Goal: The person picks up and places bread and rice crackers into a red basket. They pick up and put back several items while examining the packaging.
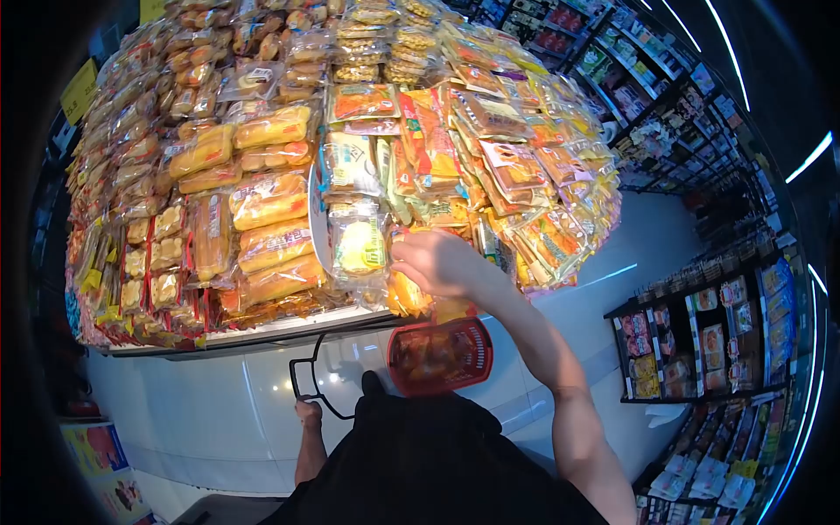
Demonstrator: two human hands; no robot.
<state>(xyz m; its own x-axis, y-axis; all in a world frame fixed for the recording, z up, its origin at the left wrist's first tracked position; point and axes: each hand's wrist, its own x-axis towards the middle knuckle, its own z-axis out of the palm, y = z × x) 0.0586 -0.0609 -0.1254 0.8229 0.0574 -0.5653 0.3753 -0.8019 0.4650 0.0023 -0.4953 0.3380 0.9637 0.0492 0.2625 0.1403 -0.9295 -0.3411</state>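
Observation:
My right hand [442, 262] is closed at the front edge of the heaped display, its fingers at the top of an orange-yellow plastic-wrapped packet [407, 295]. A clear packet with a pale round item [359, 246] lies just left of it. Below this hand, a red shopping basket [485, 352] holds several orange-toned wrapped packets. Low on the left, my left hand [309, 411] is wrapped round a black bar handle [297, 376] with an angular outline. What the handle belongs to cannot be made out clearly.
Wrapped bread rolls [273, 229] and flat snack packets [516, 166] are piled high on the display. Its pale front edge [289, 332] runs along the heap's base. Stocked shelves [700, 341] stand at the right. A shoe [373, 383] shows on the glossy tiled floor [210, 394].

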